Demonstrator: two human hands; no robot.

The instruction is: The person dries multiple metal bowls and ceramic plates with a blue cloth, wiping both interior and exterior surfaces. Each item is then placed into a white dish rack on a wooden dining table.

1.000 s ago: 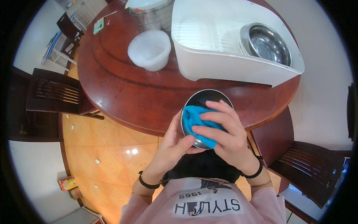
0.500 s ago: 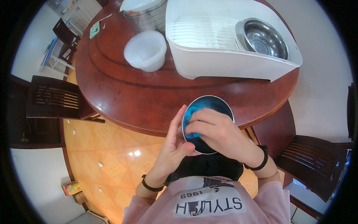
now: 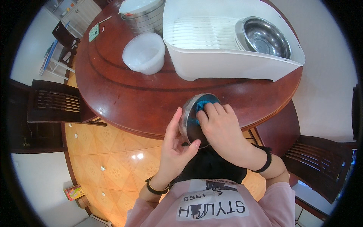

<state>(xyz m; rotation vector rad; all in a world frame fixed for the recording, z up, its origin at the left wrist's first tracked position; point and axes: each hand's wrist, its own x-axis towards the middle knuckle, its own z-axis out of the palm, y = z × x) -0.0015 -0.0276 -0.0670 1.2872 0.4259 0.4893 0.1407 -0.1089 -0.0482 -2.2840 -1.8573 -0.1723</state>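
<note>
A round metal bowl [image 3: 186, 120] is held just off the near edge of the table, tipped so that its mouth faces right. My left hand [image 3: 174, 145] cups it from the left, thumb at the lower rim and fingers along the outside. Inside the bowl my right hand [image 3: 223, 130] presses a blue cloth [image 3: 202, 104] against the inner wall near the upper rim. Most of the cloth is hidden behind my right fingers.
On the dark red round table [image 3: 124, 109] stand a white dish rack [image 3: 227, 66] holding a steel bowl [image 3: 266, 38], a translucent plastic bowl [image 3: 143, 53] and stacked metal containers [image 3: 145, 20]. Wooden chairs [image 3: 56, 100] flank the table left and right.
The bowl has turned from facing up toward me to tilting right, showing its outer side. My right hand has moved the cloth toward the upper rim.
</note>
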